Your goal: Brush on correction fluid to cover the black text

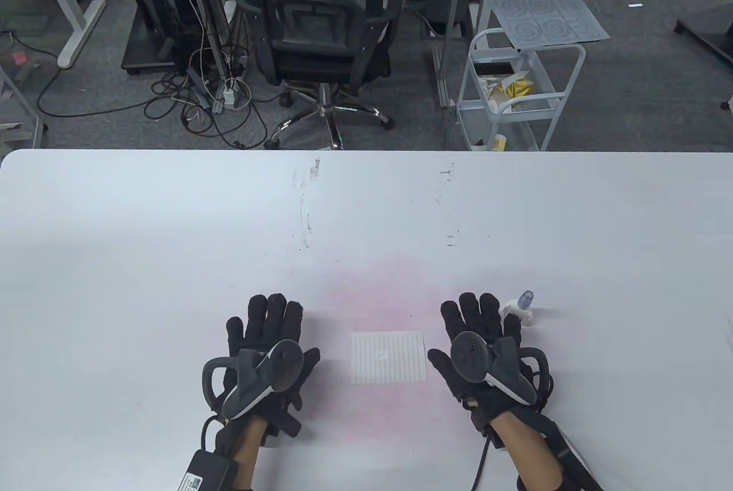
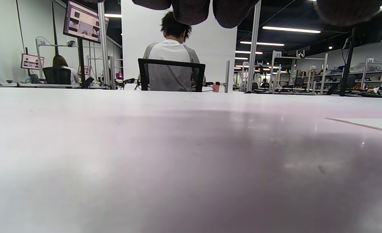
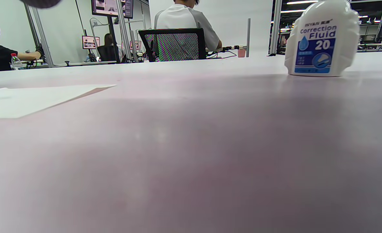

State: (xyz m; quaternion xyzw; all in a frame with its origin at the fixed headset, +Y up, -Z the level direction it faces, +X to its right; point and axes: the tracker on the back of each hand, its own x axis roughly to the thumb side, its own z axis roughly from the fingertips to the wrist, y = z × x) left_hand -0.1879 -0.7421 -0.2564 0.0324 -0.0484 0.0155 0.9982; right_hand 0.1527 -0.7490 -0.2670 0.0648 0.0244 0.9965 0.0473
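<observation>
A small lined paper lies flat on the white table between my hands, with a small white patch at its middle; no black text shows. It also shows in the right wrist view and at the edge of the left wrist view. A white correction fluid bottle with a grey-blue cap stands upright just beyond my right hand; the right wrist view shows its label. My left hand rests flat and empty to the left of the paper. My right hand rests flat and empty to its right.
A black office chair and a white wire cart stand beyond the table's far edge. Faint scuff marks cross the far half of the tabletop.
</observation>
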